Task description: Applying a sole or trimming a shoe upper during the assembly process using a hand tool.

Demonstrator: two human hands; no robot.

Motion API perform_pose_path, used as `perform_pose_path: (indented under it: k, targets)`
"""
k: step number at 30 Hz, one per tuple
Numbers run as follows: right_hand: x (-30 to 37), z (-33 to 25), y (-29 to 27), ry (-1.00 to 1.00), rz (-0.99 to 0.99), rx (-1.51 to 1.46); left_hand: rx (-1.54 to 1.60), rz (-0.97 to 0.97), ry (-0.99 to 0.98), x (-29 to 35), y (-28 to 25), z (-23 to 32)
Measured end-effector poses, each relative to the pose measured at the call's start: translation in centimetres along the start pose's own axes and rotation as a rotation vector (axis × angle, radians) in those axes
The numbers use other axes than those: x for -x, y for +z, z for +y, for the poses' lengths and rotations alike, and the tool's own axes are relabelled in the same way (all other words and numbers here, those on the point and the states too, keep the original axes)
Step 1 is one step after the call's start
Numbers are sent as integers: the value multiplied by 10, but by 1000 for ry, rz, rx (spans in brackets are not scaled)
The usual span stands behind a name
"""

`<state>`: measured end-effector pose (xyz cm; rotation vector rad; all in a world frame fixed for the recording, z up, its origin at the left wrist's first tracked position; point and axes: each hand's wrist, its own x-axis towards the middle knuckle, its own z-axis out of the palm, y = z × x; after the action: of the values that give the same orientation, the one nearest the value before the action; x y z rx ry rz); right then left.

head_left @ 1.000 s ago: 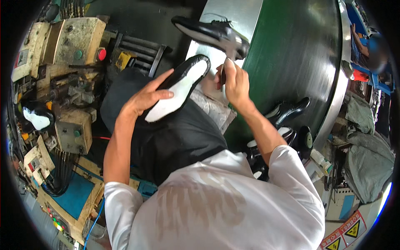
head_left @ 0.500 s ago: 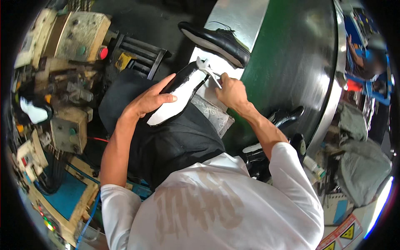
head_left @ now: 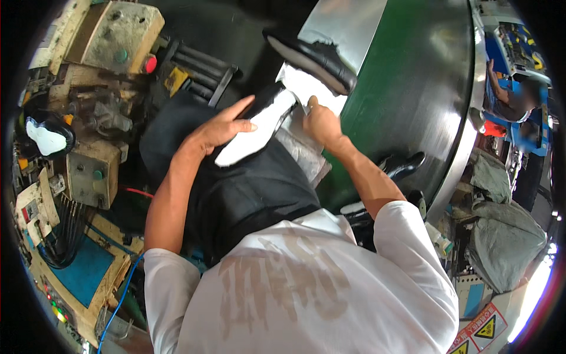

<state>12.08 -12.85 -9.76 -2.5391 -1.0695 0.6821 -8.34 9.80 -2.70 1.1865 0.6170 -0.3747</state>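
My left hand (head_left: 221,131) grips a black shoe upper (head_left: 259,127), its white underside turned up, above my dark trousers. The thumb lies on the white underside and the fingers wrap the black side. Close to the shoe's far end, my right hand (head_left: 323,123) is closed in a fist. It is on the pale metal pincers seen half a second ago, now mostly hidden and blurred. Just beyond, a black lace-up shoe (head_left: 312,62) lies on its side on a shiny metal plate (head_left: 345,26).
A green conveyor belt (head_left: 407,71) with a metal rim runs along the right. More black shoes (head_left: 404,165) lie beside my right arm. Machinery with a red button (head_left: 150,64) fills the left, where another white-bottomed shoe (head_left: 47,138) sits. Another person (head_left: 513,100) is far right.
My right hand has shifted slightly left and toward me, and the pincers no longer show clearly. The held shoe upper has moved slightly right and turned a little.
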Motion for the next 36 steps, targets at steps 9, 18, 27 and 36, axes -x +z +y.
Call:
perform_pose_path:
  k: [9, 18, 27, 36]
  targets:
    - [58, 41, 15, 152, 53, -40, -456, 492, 410, 94, 50, 0]
    - [14, -137, -42, -291, -181, -1138, -619, 1034, 488, 168, 86, -25]
    - [34, -328, 13, -621, -695, -796, 186, 1178, 652, 248, 104, -127]
    - [-15, -302, 137, -386, -1146, -685, 798, 2257, 162, 345, 244, -255]
